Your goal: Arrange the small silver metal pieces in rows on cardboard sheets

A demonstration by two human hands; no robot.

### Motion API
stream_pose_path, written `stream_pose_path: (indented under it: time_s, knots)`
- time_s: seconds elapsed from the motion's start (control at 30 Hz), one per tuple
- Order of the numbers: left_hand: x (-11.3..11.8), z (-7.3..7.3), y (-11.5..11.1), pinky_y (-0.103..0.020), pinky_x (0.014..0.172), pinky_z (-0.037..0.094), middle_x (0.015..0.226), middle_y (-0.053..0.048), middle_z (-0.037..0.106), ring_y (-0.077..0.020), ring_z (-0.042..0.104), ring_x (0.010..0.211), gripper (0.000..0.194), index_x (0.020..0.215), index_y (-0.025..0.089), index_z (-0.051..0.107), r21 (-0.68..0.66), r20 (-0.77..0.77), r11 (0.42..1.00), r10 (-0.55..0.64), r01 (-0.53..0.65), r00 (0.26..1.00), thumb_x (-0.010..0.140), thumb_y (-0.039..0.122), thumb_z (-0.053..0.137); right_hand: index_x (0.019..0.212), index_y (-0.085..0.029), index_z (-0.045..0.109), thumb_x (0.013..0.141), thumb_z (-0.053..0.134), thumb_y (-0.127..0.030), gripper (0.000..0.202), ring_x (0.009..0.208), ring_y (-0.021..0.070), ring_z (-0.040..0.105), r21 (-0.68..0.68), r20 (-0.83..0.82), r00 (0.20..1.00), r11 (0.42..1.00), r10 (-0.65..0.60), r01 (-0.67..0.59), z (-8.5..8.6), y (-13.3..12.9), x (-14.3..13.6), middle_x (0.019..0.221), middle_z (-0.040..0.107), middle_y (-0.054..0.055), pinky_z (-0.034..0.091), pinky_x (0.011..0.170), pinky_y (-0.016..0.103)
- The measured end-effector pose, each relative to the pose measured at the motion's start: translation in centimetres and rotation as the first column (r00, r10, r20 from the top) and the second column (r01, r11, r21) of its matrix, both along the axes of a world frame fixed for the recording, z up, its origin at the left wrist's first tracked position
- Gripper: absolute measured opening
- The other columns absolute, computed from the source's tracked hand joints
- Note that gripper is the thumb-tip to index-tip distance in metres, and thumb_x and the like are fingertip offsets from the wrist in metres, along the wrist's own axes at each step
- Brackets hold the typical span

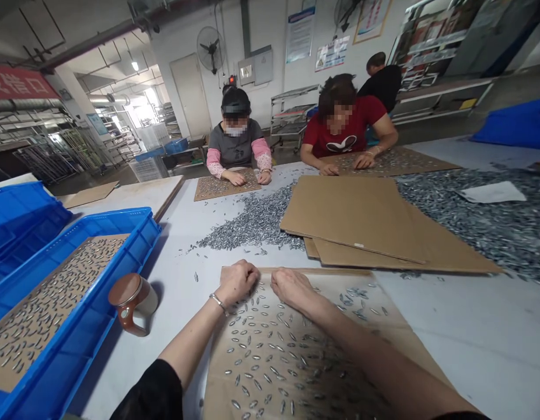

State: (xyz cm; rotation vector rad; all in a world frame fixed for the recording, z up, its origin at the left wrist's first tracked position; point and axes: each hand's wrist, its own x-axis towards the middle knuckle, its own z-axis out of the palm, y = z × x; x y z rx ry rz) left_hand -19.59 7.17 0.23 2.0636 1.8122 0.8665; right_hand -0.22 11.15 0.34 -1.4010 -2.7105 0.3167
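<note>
L hand (pixel 240 281) & R hand (pixel 291 286) curled at far edge of board (pixel 218 356); can't tell if either's pinching a pc. Pcs (pixel 235 403) loose on board, near side. Risk: R forearm (pixel 366 344) dragging could scatter 'em; L arm swinging left might tip mug (pixel 146 300).

Metal pieces (pixel 248 224), cardboard (pixel 349 210) on white table (pixel 475 326)

Slim silvery pieces (pixel 258 385) — loosely scattered — lie on brown cardboard (pixel 220 357).
</note>
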Motion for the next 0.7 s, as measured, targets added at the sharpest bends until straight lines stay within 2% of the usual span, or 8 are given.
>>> stream_pose_path:
  time_s: [0.17,0.3,0.43,0.53,0.7]
  knots:
    - [-0.4,-0.4,2.3,-0.032,0.08,0.05,0.088,-0.007,0.07,-0.0219,0.063,0.083,0.018,0.079,0.021,0.073,0.006,-0.032,0.999,0.043,-0.042,0.999,0.087,0.019,0.056,0.102,-0.013,0.076,0.096,0.049,-0.016,0.028,0.099,0.0256,0.072,0.015,-0.012,1.0,1.0,0.027,-0.027,0.4,0.5,-0.4,0.111,0.076,0.016,0.042,0.076,0.029]
    - [-1.3,-0.3,3.0,-0.033,0.083,0.049,0.085,-0.007,0.071,-0.022,0.062,0.086,0.02,0.08,0.02,0.072,0.041,-0.028,0.996,0.076,-0.075,0.997,0.087,0.016,0.053,0.106,-0.014,0.074,0.099,0.045,-0.012,0.03,0.097,0.0247,0.07,0.132,0.025,0.989,0.98,0.148,-0.15,0.1,1.7,-1.4,0.113,0.073,0.015,0.043,0.083,0.032]
    - [-1.7,-0.4,2.6,-0.032,0.081,0.049,0.085,-0.006,0.072,-0.0211,0.063,0.083,0.02,0.08,0.02,0.071,0.054,-0.017,0.995,0.085,-0.084,0.996,0.088,0.016,0.054,0.107,-0.018,0.073,0.1,0.045,-0.011,0.03,0.104,0.0241,0.066,0.192,0.05,0.962,0.943,0.268,-0.272,-0.7,2.6,-2.2,0.112,0.072,0.014,0.041,0.093,0.032]
    - [-2.0,-0.5,2.1,-0.033,0.083,0.049,0.087,-0.006,0.072,-0.0217,0.064,0.086,0.021,0.083,0.02,0.071,0.074,-0.004,0.992,0.107,-0.106,0.994,0.092,0.02,0.052,0.106,-0.018,0.074,0.101,0.046,-0.014,0.029,0.106,0.0242,0.064,0.155,0.042,0.96,0.948,0.276,-0.279,-0.6,2.6,-2.2,0.112,0.072,0.013,0.041,0.091,0.031]
    - [-2.4,-0.3,1.4,-0.033,0.084,0.049,0.088,-0.006,0.072,-0.0218,0.064,0.086,0.022,0.084,0.02,0.071,0.082,0.001,0.99,0.113,-0.113,0.994,0.091,0.019,0.051,0.099,-0.019,0.076,0.097,0.051,-0.014,0.026,0.099,0.0221,0.066,0.055,-0.008,0.969,0.968,0.247,-0.246,1.1,2.3,-1.3,0.109,0.073,0.01,0.04,0.081,0.028]
